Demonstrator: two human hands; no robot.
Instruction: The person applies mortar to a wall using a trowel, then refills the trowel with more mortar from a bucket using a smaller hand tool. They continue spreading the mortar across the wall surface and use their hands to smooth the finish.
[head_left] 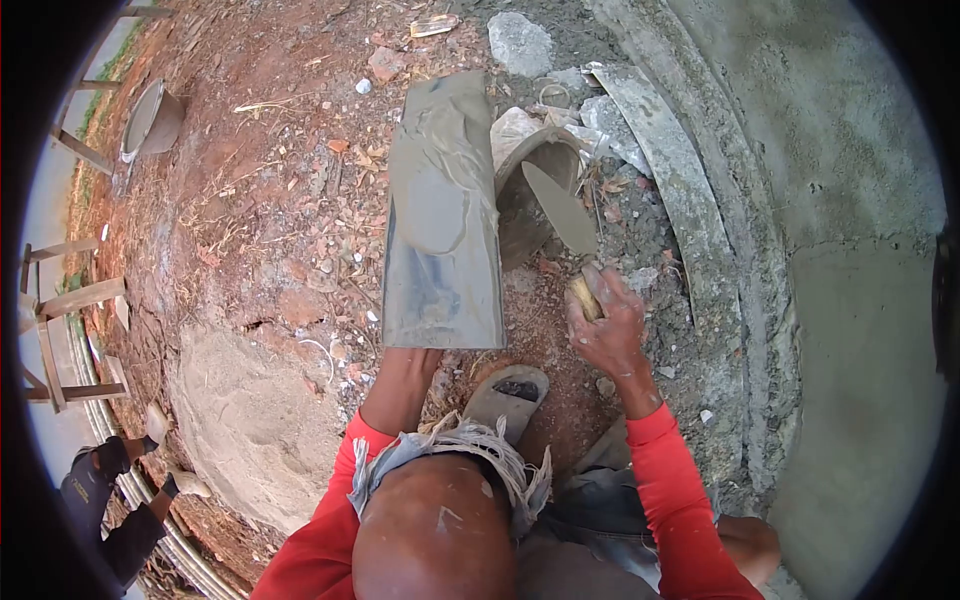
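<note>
My left hand (408, 362) is under a long grey hawk (445, 305) and holds it up. Only the wrist shows; the board covers the fingers. Wet grey mortar (440, 150) is spread over the far part of the hawk, while the near end is mostly bare. My right hand (608, 325) is closed around the wooden handle of a pointed trowel (562, 210). Its mortar-smeared blade points forward and left, over the rim of a bucket (515, 230) that stands just right of the hawk.
A cement-crusted strip (670, 170) and a raised concrete edge (740, 200) run along the right, beside a grey plastered surface (860, 350). A sand heap (245, 400) lies left. Farther off are another bucket (155, 120), wooden frames (75, 300) and another person's legs (125, 470).
</note>
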